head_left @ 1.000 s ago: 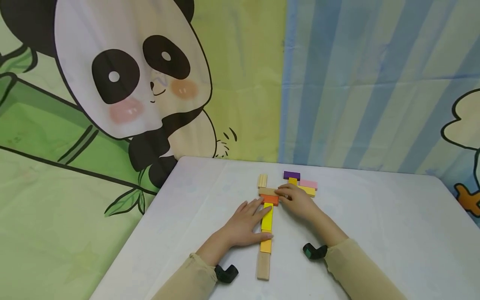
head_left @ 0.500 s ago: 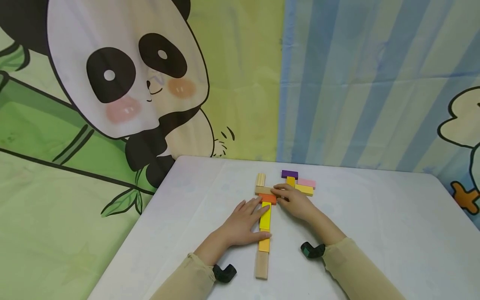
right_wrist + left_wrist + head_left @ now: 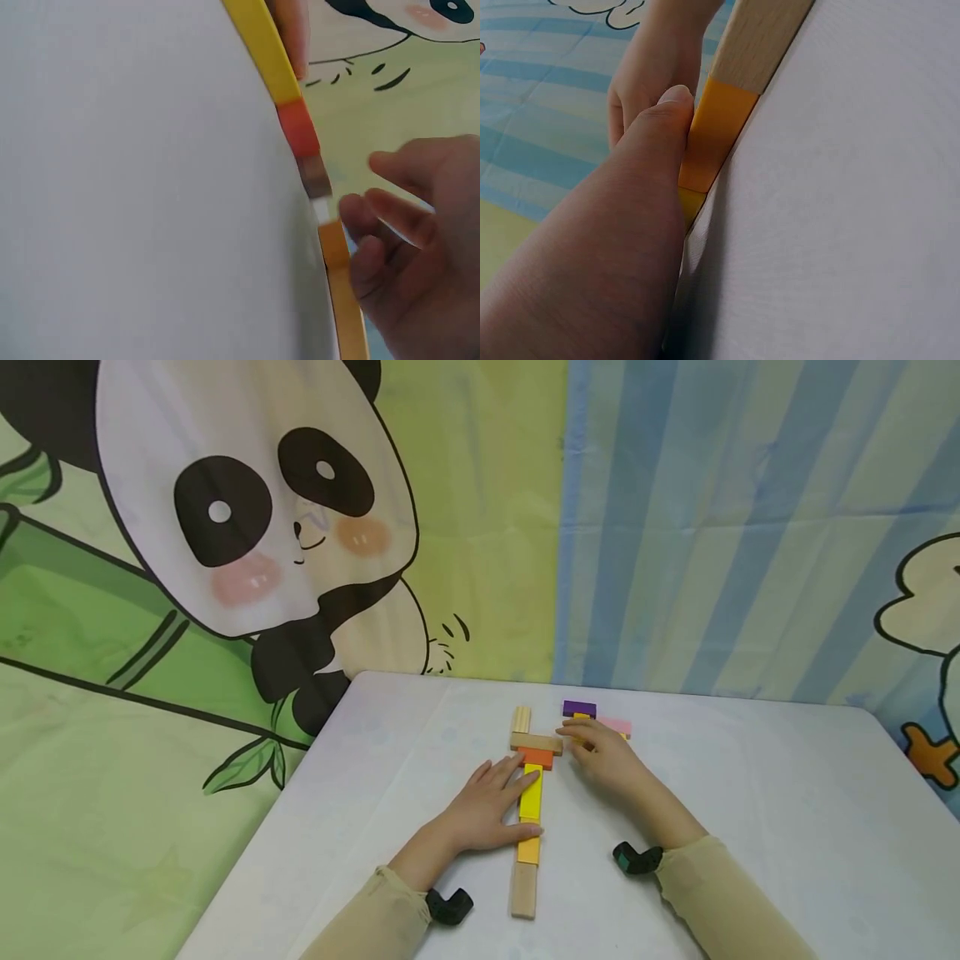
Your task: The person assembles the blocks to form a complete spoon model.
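Note:
Flat on the white table lies a line of wooden blocks: a plain wood block [image 3: 523, 891] nearest, then an orange-yellow block [image 3: 528, 852], a yellow block [image 3: 531, 797] and an orange-red block [image 3: 537, 758]. A plain wood crosspiece [image 3: 536, 742] lies across the far end. My left hand [image 3: 483, 810] rests with spread fingers along the line, thumb over the orange-yellow block and index finger over the yellow one. To the right of the crosspiece, my right hand [image 3: 600, 758] hovers with loosely bent fingers and nothing between them. It mostly hides yellow blocks [image 3: 349, 307] behind it.
Beyond the crosspiece is a pale wood block [image 3: 521, 719]. A purple block [image 3: 580, 708] and a pink block [image 3: 617, 727] lie by my right hand. The table [image 3: 750, 827] ends at a printed curtain [image 3: 750, 527] with a panda. Both wrists carry black devices [image 3: 637, 858].
My right hand has left the plain wood crosspiece and shifted right, over the yellow blocks by the purple one. My left hand stays in place on the line.

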Motion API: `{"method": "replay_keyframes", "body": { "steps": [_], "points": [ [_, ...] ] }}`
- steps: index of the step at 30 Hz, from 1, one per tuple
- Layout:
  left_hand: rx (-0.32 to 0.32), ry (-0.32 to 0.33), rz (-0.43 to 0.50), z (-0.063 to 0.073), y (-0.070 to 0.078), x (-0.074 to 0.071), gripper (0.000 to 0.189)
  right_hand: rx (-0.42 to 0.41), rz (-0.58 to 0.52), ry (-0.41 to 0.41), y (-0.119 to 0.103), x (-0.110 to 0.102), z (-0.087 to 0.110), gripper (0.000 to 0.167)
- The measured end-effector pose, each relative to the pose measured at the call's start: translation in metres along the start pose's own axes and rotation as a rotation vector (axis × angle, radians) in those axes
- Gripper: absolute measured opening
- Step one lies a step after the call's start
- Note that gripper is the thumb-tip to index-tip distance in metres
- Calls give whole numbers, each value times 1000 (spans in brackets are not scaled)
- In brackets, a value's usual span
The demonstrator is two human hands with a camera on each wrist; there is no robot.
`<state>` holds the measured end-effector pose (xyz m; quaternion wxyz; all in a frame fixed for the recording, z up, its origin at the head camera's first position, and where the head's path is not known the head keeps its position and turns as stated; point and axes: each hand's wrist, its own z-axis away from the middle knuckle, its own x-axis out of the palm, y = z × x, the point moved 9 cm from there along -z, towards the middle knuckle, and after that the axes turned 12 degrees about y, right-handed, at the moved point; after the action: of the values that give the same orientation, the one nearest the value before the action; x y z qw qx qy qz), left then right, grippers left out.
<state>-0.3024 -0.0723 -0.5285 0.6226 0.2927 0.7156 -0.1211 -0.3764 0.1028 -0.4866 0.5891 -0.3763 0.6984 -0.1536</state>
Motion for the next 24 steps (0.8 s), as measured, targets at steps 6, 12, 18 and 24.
{"method": "replay_keyframes", "body": {
  "steps": [6, 12, 18, 24],
  "points": [
    [-16, -3, -2, 1, -2, 2, 91, 56, 45, 55, 30, -39, 7, 35],
    [-2, 7, -4, 0, -2, 2, 91, 59, 89, 83, 56, -53, 19, 33],
    [-7, 0, 4, 0, -2, 2, 91, 0, 107, 142, 59, -52, 27, 31],
    [-5, 7, 13, 1, -2, 2, 91, -25, 149, 191, 56, -54, 32, 27]
  ]
}}
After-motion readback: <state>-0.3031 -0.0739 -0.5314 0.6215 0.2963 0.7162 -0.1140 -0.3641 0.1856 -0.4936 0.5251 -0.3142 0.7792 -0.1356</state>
